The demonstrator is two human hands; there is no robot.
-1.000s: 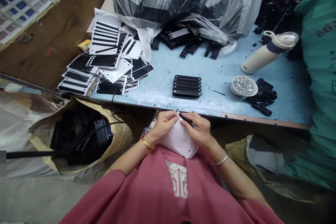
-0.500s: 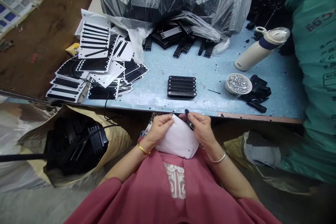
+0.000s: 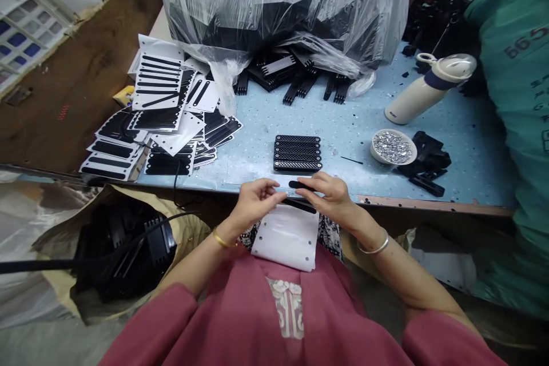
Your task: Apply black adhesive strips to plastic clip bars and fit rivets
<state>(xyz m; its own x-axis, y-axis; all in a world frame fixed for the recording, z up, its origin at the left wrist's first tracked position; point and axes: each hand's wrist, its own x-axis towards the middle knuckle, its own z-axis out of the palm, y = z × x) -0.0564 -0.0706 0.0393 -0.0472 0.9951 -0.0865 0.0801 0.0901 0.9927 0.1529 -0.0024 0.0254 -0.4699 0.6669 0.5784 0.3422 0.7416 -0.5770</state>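
Observation:
My left hand [image 3: 256, 201] and my right hand [image 3: 329, 197] meet at the near edge of the blue table [image 3: 266, 143]. Together they pinch a thin black strip [image 3: 301, 185], one hand at each end. Below it a white backing sheet [image 3: 288, 235] with holes along its edge lies on my lap, a second black strip still on its top edge. Just beyond my hands sits a stack of black ridged combs [image 3: 297, 154].
A heap of white sheets with black strips [image 3: 158, 108] lies at the left. A big plastic bag of black parts [image 3: 283, 6] stands at the back. A bowl of silver bits [image 3: 393, 146], a white bottle [image 3: 429, 88] and black pieces [image 3: 429, 163] are at the right. A person in green [image 3: 518, 126] stands beside them.
My hands rose from my lap to the table edge. The black strip came off the white sheet and now lies level between both hands. The sheet has dropped flat on my lap.

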